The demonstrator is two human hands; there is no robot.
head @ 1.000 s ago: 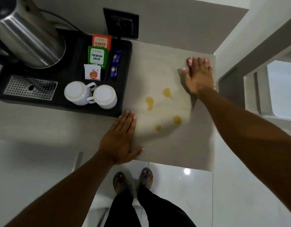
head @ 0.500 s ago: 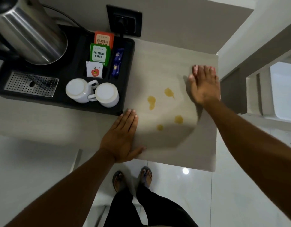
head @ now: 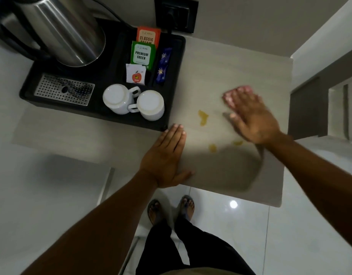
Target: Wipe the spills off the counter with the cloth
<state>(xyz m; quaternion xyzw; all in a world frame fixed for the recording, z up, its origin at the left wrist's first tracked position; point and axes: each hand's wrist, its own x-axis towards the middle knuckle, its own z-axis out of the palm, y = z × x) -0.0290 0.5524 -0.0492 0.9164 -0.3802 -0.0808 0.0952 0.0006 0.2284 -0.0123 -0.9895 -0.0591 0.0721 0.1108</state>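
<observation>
Yellow spills lie on the pale counter: one blotch in the middle, a smaller one nearer me, and a smear just below my right wrist. My right hand presses flat on a pink cloth; only the cloth's edge shows past my fingertips, and the hand is blurred with motion. It sits just right of the middle blotch. My left hand rests flat on the counter's front edge, fingers together, holding nothing.
A black tray stands at the left with a steel kettle, two upturned white cups, tea sachets and a drip grate. A wall socket is behind it. The counter ends at the right by a wall.
My right hand has slid the cloth from the counter's far right corner toward me and leftward, over the upper right spill. The left hand has stayed in place.
</observation>
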